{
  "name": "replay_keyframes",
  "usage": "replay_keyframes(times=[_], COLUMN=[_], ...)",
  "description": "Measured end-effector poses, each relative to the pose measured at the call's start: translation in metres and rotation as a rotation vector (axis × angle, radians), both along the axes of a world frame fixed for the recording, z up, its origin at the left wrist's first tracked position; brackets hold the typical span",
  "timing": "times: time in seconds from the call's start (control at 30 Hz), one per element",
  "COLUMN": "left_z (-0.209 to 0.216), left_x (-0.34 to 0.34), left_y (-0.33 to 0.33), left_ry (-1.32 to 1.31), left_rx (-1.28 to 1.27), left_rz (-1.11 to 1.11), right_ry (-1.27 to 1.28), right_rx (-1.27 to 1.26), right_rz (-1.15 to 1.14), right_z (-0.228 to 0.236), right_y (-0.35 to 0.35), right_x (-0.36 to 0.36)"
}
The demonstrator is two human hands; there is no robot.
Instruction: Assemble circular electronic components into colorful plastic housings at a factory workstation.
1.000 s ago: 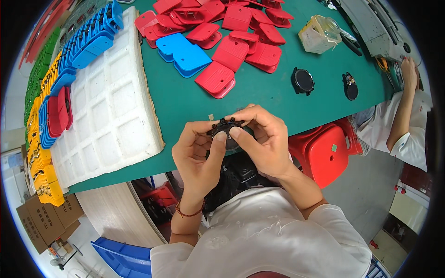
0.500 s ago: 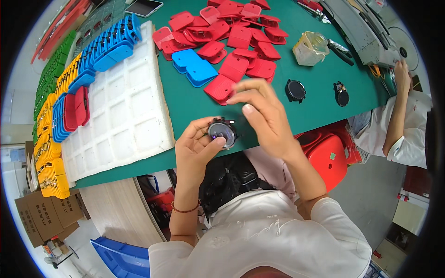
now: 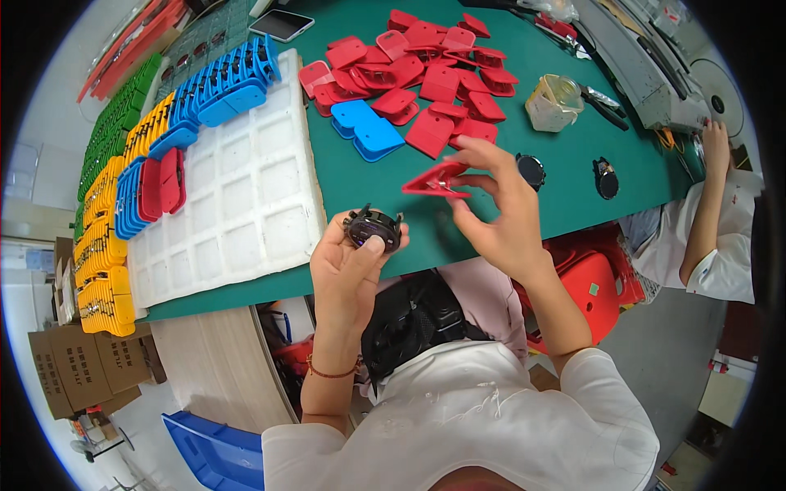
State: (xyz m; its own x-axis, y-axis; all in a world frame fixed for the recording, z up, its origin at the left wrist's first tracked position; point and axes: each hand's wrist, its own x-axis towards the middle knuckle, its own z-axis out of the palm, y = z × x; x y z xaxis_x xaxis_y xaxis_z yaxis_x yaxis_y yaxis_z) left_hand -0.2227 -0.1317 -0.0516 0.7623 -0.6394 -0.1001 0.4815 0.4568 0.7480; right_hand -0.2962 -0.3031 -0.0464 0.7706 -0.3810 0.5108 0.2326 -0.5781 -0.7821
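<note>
The step in hand appears to be two-handed work on a watch: the left hand (image 3: 348, 266) grips a round black watch case (image 3: 372, 227), strapless, near the middle of the frame, with the thumb pressed on its flat side and the fingers around the rim. Up and to the right of it, the right hand (image 3: 509, 214) pinches a red plastic spring clip (image 3: 431, 182) between thumb and fingers. The clip is seen edge-on, its narrow end towards the left of the frame, and it stands apart from the watch case. Bringing the two together would call for a steady left grip, the clip turned to suit the case's edge, and enough squeeze on its handles to part its ends.

The left thumb and fingers cover part of the case, so its far side is hidden. Whether the clip's ends meet fully is hard to make out. At centre right, a second watch case (image 3: 532, 170) is partly hidden behind the right hand. The pile of red clips (image 3: 440, 83) at upper middle overlaps too much to count. The grey machine (image 3: 655, 90) at upper right and the co-worker's arm (image 3: 706, 200) at the right edge are only partly shown.
</note>
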Motion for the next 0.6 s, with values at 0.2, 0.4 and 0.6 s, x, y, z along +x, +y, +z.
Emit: replay_keyframes(times=[0.2,0.4,0.6], left_z=[-0.002,0.003,0.004], left_x=[0.004,0.003,0.001], left_y=[-0.002,-0.005,-0.003], left_ry=[-0.089,-0.213,-0.277], left_rx=[0.049,0.142,0.195], left_rz=[0.062,0.159,0.136], right_ry=[-0.067,-0.081,-0.055], right_rx=[0.384,0.511,0.531], right_rz=[0.148,0.121,0.151], right_z=[0.006,-0.001,-0.001], right_y=[-0.005,-0.008,0.007], right_x=[-0.016,-0.022,-0.011])
